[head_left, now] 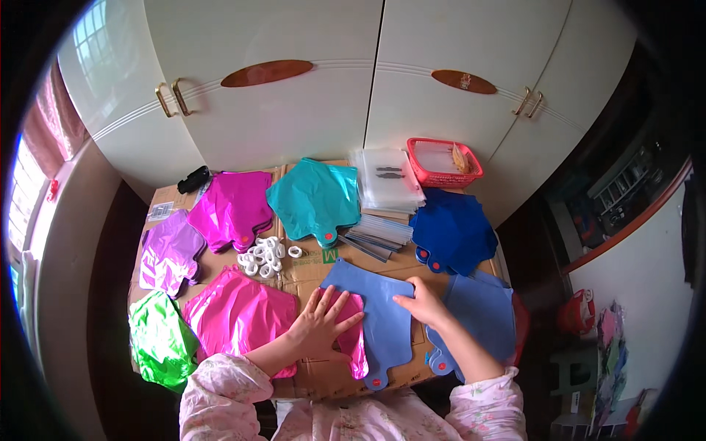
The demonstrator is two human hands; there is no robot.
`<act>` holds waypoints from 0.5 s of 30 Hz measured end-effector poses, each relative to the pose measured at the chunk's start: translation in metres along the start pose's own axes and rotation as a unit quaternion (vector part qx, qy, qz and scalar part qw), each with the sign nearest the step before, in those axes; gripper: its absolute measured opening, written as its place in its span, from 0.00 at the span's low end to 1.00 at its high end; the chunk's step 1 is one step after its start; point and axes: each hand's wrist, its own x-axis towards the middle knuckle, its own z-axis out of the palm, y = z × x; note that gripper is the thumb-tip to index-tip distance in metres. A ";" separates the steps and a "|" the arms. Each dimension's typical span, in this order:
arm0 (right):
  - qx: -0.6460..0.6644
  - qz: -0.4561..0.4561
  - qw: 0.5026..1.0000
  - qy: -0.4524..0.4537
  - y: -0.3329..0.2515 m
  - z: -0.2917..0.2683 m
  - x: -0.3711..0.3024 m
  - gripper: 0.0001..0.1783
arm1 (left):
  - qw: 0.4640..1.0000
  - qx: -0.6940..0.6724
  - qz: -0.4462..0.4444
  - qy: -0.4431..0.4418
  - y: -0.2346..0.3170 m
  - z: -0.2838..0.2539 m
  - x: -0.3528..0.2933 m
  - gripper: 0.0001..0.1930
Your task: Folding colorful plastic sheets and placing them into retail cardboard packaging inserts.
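My left hand (321,325) lies flat with its fingers spread over a shiny pink foil balloon (356,345), flat and uninflated. Its fingertips reach the edge of a matte grey-blue foil balloon (384,323) that overlaps the pink one. The right edge of this grey-blue balloon is pinched between the thumb and fingers of my right hand (424,301). A red dot marks the tab at its near end. To the right lies a stack of similar grey-blue balloons (482,316), partly behind my right forearm. Left of my left hand is a pile of pink balloons (239,312).
Cardboard (301,275) covers the table. Around it lie green (158,338), lilac (173,253), magenta (232,209), teal (315,198) and dark blue (456,231) balloons. White rings (263,257), clear strips (379,234), plastic sleeves (382,180) and a red basket (441,178) sit among them.
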 end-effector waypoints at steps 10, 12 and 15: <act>-0.292 -0.132 0.941 0.110 -0.052 0.039 -0.076 0.20 | 0.999 0.011 -0.029 -0.031 0.002 0.001 -0.004 0.57; -0.272 -0.101 0.953 0.087 -0.058 0.045 -0.086 0.24 | 0.999 0.011 -0.038 -0.037 0.005 0.003 -0.002 0.57; -0.267 -0.209 0.930 0.141 -0.079 0.057 -0.105 0.33 | 0.998 -0.008 -0.054 -0.022 0.007 0.009 -0.003 0.58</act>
